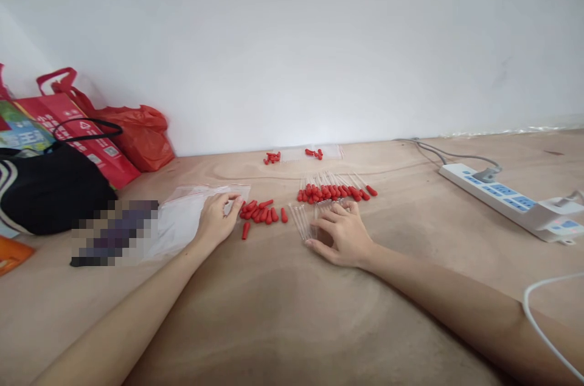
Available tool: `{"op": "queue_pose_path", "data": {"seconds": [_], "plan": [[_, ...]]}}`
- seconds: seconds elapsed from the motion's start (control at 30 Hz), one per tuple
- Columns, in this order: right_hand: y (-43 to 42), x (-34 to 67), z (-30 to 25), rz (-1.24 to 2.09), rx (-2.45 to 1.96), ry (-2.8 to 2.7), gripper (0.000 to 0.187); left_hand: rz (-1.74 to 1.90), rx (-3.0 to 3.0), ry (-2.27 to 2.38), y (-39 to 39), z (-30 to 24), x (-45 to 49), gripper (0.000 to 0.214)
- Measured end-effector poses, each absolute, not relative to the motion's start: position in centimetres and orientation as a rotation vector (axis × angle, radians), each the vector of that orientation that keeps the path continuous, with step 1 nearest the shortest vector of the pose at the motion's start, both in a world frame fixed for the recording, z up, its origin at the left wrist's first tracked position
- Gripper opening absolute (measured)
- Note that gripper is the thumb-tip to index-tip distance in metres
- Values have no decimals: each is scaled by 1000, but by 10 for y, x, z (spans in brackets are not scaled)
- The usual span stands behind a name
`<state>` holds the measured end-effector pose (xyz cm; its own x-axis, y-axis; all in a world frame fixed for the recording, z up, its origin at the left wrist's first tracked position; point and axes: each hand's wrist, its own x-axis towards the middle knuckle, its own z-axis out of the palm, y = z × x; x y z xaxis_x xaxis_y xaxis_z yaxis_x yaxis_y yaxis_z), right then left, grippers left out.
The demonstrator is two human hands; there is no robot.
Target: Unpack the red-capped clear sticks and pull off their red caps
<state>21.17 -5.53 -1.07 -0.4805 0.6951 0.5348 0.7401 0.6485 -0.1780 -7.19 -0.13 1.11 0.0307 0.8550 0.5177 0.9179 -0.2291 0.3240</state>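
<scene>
My left hand [219, 217] is at the left edge of a loose pile of red rubber dropper bulbs [262, 213]. Its thumb and forefinger curve together in a pinch at the pile; what lies between the tips is hidden. Over some clear thin dropper tubes [298, 221] lies my right hand [343, 234], fingers spread and thumb apart, fingertips touching or just above the tubes. Beyond it is a row of assembled droppers [333, 191], their red bulbs toward me and their clear tubes pointing to the wall.
A clear plastic bag [177, 215] lies partly beneath my left hand. Small groups of red bulbs [272, 157] rest near the wall by another flat bag [294, 153]. A white power strip [497, 194] stands right; red bags [137, 136] and a black bag [55, 191] stand left. A white cable [531, 313] crosses my right forearm.
</scene>
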Motion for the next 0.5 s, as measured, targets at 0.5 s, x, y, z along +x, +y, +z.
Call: {"op": "queue_pose_path", "data": {"seconds": [0.5], "plan": [[-49, 228, -8, -129, -1081, -2339, 33, -482, -2580, -2033, 25, 39, 37, 23]]}}
